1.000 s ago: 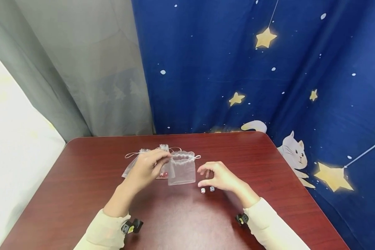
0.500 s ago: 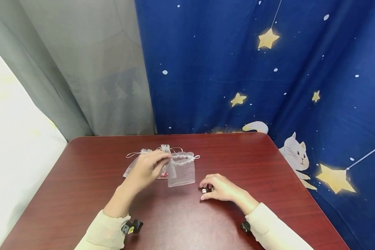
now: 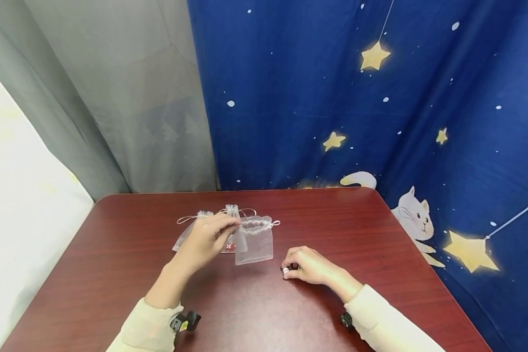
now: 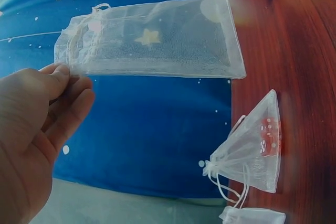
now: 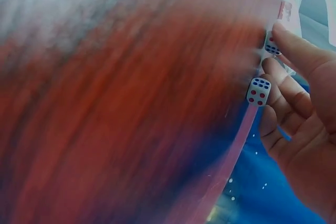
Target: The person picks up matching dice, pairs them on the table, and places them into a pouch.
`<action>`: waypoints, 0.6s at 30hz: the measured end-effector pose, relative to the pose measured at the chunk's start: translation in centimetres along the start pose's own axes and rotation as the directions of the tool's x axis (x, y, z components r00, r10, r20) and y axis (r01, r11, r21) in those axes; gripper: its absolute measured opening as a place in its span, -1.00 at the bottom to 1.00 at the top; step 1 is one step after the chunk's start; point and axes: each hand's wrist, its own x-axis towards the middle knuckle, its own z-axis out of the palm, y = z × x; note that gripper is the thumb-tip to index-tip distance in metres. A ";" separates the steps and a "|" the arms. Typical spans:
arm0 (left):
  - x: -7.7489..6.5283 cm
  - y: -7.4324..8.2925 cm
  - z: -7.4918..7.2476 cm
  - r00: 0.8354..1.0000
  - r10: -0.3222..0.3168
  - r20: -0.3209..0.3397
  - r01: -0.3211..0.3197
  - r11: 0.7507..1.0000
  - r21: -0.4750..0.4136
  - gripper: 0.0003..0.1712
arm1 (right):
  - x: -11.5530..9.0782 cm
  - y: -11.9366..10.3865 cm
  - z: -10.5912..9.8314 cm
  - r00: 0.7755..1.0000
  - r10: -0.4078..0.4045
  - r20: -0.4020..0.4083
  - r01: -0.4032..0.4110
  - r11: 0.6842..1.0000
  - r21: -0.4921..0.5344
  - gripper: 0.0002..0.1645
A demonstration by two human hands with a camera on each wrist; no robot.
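My left hand (image 3: 204,239) pinches the upper edge of a sheer white drawstring bag (image 3: 256,247), held upright above the table with its mouth open. In the left wrist view this organza bag (image 4: 157,40) looks to have nothing in it. At the table, my right hand (image 3: 308,265) holds a white die (image 3: 285,270) between thumb and forefinger. A second white die (image 5: 259,92) sits beside the curled fingers in the right wrist view; the hand hides it from the head view.
Behind the left hand, a tied organza bag (image 4: 254,161) with red dice (image 4: 270,137) lies on the reddish-brown table (image 3: 246,313). Another tied bag (image 3: 183,238) lies left of it. Curtains (image 3: 281,98) hang at the table's far edge.
My right hand has come down toward me to the white dice, and its thumb and forefinger have closed on one. The left hand keeps the bag almost still.
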 end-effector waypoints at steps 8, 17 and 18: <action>-0.1 0.1 -0.1 1.000 -0.009 0.007 0.009 1.000 -0.001 -0.73 | 0.7 -0.3 -1.6 0.992 -0.056 -0.111 0.063 0.996 0.058 -0.94; -0.2 0.2 -0.2 1.000 -0.016 0.015 0.016 1.000 -0.001 -0.73 | 1.6 -1.2 -5.4 0.963 -0.036 -0.269 0.074 0.988 0.133 -0.88; -0.2 0.2 -0.2 1.000 -0.016 0.016 0.016 1.000 -0.007 -0.72 | 1.6 -1.2 -5.7 0.959 -0.032 -0.281 0.073 0.988 0.137 -0.88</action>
